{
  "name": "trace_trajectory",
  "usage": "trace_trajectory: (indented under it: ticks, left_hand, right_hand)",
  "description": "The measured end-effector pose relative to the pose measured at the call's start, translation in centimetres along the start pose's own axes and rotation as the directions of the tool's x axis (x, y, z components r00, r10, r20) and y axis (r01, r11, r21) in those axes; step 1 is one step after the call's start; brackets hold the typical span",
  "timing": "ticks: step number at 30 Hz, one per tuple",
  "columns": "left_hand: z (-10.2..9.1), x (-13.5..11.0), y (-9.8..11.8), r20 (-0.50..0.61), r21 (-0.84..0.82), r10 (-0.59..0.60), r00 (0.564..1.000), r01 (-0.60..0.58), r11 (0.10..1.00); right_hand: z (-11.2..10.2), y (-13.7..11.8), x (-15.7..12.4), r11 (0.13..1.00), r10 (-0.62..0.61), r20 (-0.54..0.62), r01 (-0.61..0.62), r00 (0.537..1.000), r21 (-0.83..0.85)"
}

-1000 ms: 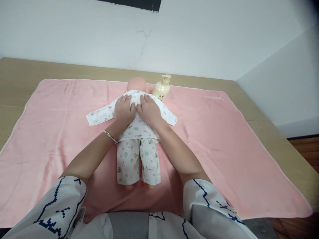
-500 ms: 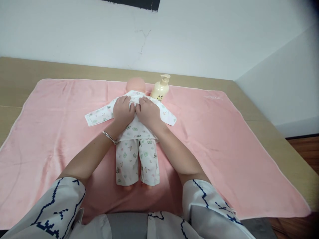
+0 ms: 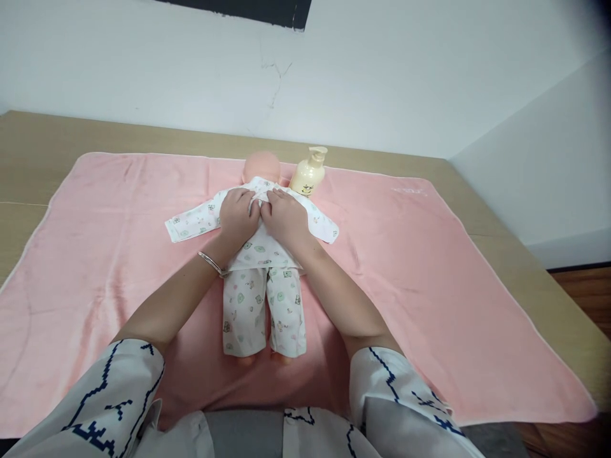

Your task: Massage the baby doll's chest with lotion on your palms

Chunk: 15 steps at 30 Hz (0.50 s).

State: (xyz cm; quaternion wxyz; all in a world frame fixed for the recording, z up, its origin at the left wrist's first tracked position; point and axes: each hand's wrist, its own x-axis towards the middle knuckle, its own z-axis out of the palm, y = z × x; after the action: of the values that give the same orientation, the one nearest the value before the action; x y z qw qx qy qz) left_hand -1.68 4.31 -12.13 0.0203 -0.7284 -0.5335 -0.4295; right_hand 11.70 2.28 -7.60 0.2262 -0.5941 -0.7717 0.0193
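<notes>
A baby doll point(image 3: 261, 166) lies on a pink towel point(image 3: 405, 267), head away from me, dressed in a white printed top point(image 3: 260, 245) and matching trousers point(image 3: 263, 308). My left hand point(image 3: 238, 215) and my right hand point(image 3: 284, 215) rest side by side on the doll's chest. Their fingers are curled and pinch the front of the top near the collar. A silver bangle point(image 3: 210, 262) sits on my left wrist. The doll's sleeves spread out to both sides.
A cream pump bottle point(image 3: 309, 173) stands upright just right of the doll's head. The towel covers a wooden table point(image 3: 38, 137) that meets a white wall at the back. The table's right edge drops to a wooden floor point(image 3: 587, 292).
My fingers went from lying flat on the doll's chest to curled, gathering the top's fabric at the collar. The hands stayed in place.
</notes>
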Motion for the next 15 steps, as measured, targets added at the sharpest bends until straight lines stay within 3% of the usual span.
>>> trace_trajectory:
  ticks: [7, 15]
  left_hand:
    - [0.8, 0.2, -0.7, 0.072, -0.024, -0.123, 0.99, 0.125, 0.992]
    - [0.5, 0.0, -0.6, 0.041, -0.088, -0.093, 0.995, 0.097, 0.991]
  right_hand:
    - [0.3, 1.8, 1.3, 0.998, 0.013, 0.113, -0.02, 0.994, 0.061]
    - [-1.3, 1.1, 0.5, 0.999, 0.028, 0.003, -0.028, 1.0, 0.021]
